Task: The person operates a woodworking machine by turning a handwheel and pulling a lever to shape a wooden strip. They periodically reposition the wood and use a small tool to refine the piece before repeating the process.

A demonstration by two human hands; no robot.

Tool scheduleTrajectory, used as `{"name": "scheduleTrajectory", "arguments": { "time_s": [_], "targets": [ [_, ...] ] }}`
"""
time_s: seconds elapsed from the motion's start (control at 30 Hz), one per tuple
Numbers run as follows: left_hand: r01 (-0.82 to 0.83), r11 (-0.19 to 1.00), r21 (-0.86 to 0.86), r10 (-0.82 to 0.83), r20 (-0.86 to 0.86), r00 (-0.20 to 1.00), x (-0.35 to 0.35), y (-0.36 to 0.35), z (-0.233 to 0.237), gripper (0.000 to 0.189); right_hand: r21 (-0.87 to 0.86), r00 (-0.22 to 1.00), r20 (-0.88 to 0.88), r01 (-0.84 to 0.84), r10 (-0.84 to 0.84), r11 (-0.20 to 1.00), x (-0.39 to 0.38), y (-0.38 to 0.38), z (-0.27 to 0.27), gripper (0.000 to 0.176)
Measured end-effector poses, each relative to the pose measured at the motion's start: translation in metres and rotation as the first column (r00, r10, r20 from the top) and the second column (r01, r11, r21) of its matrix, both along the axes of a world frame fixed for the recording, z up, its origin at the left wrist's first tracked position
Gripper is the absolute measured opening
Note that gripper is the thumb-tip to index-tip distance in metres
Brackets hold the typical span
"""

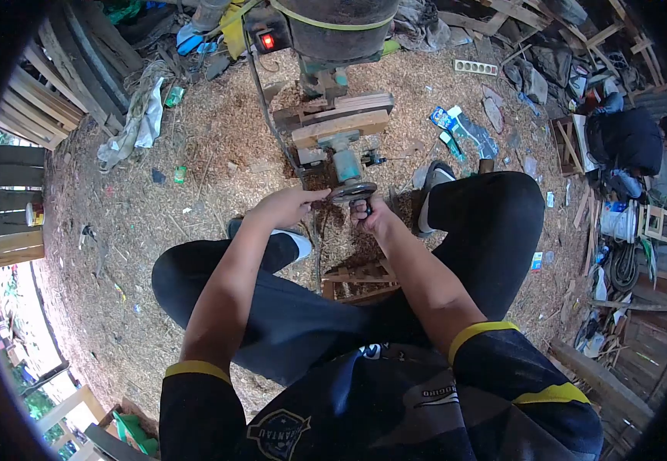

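Note:
A dark metal handwheel (pixel 352 190) sits at the near end of a greenish machine shaft (pixel 346 164), between my knees. My right hand (pixel 370 217) is closed at the wheel's near right side, fingers wrapped around what looks like its dark handle. From the other side my left hand (pixel 291 206) reaches to the wheel's left rim, its index finger stretched out and touching or almost touching it. The left hand's other fingers are partly hidden. Beyond the wheel, a wooden block (pixel 341 129) is held in the machine, below a large dark rounded housing (pixel 337 31).
Wood shavings (pixel 218 184) cover the ground. A cable (pixel 263 100) runs down the machine's left side near a lit red switch (pixel 267 41). A power strip (pixel 475 67) lies at the back right. Another person (pixel 629 142) crouches at far right. Planks (pixel 41 100) lean at left.

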State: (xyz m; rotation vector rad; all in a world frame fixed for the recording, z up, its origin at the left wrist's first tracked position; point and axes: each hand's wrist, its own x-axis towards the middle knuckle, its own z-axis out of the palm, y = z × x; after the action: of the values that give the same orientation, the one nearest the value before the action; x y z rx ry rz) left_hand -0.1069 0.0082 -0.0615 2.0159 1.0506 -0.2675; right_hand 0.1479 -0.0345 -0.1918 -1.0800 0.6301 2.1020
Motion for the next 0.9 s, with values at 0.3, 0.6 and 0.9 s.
{"name": "scheduleTrajectory", "arguments": {
  "time_s": [0.3,0.6,0.9],
  "targets": [
    [-0.009,0.999,-0.054,0.009,0.004,1.0,0.002,0.007,0.002,0.061,0.065,0.983,0.13,0.12,-0.128,0.991,-0.043,-0.007,0.028,0.037],
    [-0.027,0.999,-0.037,0.029,0.063,0.998,-0.009,-0.007,-0.005,0.063,0.075,0.98,0.112,0.154,-0.162,0.985,-0.046,-0.009,0.027,0.037],
    [-0.02,1.0,0.023,0.018,0.096,0.995,0.001,-0.007,-0.005,0.06,0.005,0.992,0.044,0.115,-0.115,0.993,-0.038,-0.006,0.016,0.039]
  ]
}}
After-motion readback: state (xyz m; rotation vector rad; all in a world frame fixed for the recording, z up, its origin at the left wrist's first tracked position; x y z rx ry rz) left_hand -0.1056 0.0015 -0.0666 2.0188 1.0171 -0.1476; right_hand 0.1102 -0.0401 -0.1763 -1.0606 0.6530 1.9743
